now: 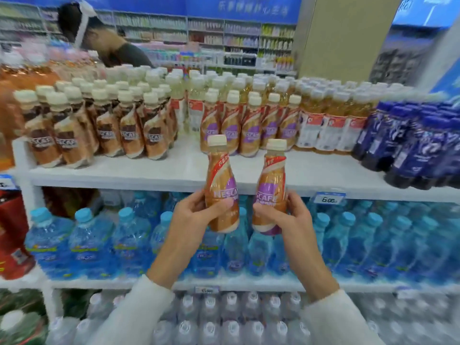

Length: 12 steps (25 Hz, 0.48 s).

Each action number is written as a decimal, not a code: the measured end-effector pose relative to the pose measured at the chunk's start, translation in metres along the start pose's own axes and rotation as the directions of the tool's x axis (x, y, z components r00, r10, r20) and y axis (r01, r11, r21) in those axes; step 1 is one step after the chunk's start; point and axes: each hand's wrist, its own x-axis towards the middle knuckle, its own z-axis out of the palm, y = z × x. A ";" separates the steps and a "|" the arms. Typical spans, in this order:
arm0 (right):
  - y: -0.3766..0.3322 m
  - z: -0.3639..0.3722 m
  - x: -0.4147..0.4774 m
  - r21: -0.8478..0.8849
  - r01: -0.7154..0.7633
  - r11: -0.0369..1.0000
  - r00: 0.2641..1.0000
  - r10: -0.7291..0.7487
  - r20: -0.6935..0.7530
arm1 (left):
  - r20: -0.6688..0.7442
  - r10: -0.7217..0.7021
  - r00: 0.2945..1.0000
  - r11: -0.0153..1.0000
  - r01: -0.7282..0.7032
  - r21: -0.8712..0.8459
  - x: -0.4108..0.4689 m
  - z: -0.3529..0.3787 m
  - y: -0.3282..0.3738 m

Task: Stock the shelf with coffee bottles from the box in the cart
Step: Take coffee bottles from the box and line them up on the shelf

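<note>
Two hands, left hand (193,215) gripping one coffee bottle (220,185), right hand (286,215) gripping a second bottle (270,188), white shelf (149,170) behind

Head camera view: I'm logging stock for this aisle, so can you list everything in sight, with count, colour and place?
held coffee bottles: two, tan and purple labels, cream caps, in front of the top shelf edge
purple-label coffee bottles: several, top shelf, centre
brown-label coffee bottles: many, top shelf, left
yellow drink bottles: many, white labels, top shelf, right of centre
dark blue bottles: many, top shelf, far right
water bottles: many, blue caps, middle shelf
clear bottles: many, pale caps, bottom shelf
price tag: one, blue and white, top shelf edge
another person: one, dark top, behind the shelf
left hand: grips one bottle
right hand: grips the other
</note>
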 end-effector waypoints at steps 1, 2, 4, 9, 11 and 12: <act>-0.010 -0.001 0.014 -0.005 0.034 0.999 0.999 -0.034 -0.024 | 0.019 0.037 0.999 0.999 -0.038 0.029 0.016 0.005 0.009; -0.020 -0.002 0.028 -0.018 0.069 0.997 0.997 -0.070 -0.042 | 0.041 0.071 0.997 0.995 -0.074 0.061 0.033 0.010 0.019; -0.037 0.000 0.056 -0.045 0.122 0.991 0.990 -0.125 -0.062 | 0.069 0.136 0.988 0.976 -0.146 0.159 0.069 0.017 0.033; -0.043 0.008 0.110 -0.154 0.143 0.978 0.985 -0.156 -0.078 | 0.052 0.189 0.981 0.885 -0.193 0.424 0.126 0.027 0.029; -0.031 0.006 0.122 -0.181 0.124 0.976 0.985 -0.143 -0.097 | 0.032 0.189 0.982 0.878 -0.183 0.443 0.130 0.030 0.018; -0.025 0.004 0.127 -0.182 0.115 0.977 0.985 -0.136 -0.108 | 0.032 0.196 0.980 0.869 -0.189 0.458 0.132 0.031 0.013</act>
